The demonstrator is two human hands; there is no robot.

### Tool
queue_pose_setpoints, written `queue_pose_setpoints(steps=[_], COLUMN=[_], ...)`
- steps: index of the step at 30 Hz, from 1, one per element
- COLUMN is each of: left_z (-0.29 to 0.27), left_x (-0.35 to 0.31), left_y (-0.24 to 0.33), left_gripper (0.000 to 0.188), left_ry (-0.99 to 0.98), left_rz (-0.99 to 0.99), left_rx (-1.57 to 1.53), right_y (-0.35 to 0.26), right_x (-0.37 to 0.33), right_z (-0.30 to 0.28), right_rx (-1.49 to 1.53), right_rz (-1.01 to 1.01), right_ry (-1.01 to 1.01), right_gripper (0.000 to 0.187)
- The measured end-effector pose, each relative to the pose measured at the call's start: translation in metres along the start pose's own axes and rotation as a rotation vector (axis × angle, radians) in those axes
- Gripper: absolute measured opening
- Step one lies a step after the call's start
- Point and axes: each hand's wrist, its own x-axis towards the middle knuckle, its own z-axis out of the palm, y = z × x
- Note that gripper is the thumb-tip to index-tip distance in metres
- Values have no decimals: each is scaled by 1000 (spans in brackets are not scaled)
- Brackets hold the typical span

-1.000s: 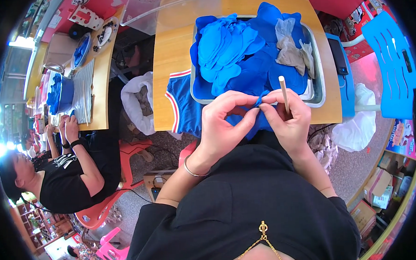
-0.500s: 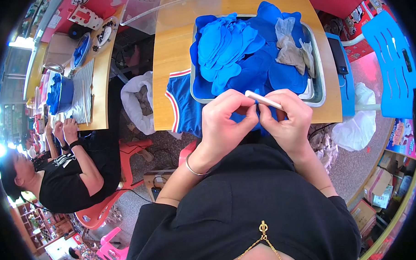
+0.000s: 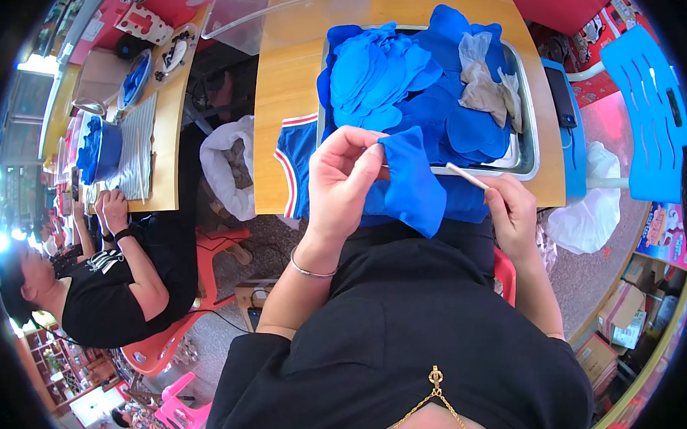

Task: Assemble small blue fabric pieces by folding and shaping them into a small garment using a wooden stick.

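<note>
A small blue fabric piece (image 3: 412,182) hangs from my left hand (image 3: 344,180), pinched between thumb and fingers at its upper corner. My right hand (image 3: 512,208) is closed around a thin white stick (image 3: 467,175), whose tip points up and left, apart from the fabric. Just beyond my hands stands a metal tray (image 3: 531,132) heaped with blue fabric pieces (image 3: 380,69). A crumpled clear plastic bag (image 3: 476,77) lies on the heap's right side. Blue cloth with red and white trim (image 3: 287,167) covers the table's near edge, partly behind my left hand.
The wooden table (image 3: 287,73) bears a clear plastic sheet at its far left. To my left a co-worker (image 3: 126,275) sits at another table with a blue basket (image 3: 103,151). A white sack (image 3: 225,169) stands between the tables. A blue chair (image 3: 646,113) is at right.
My hands have moved apart, the right one going right and down with the stick. The blue fabric piece now hangs open from my left hand.
</note>
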Motion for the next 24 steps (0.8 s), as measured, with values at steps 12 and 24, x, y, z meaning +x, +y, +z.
queue_pose_setpoints(steps=[12, 24], left_z=[5, 15], left_x=[1, -9], left_y=[-3, -16], left_gripper=[3, 1], left_ry=[28, -76], left_rz=[26, 10], left_rx=[-100, 12], right_y=[-2, -6], right_x=[-11, 0], right_z=[11, 32], right_rx=[6, 84], right_rz=[-89, -192], right_ry=[25, 56], right_gripper=[22, 31])
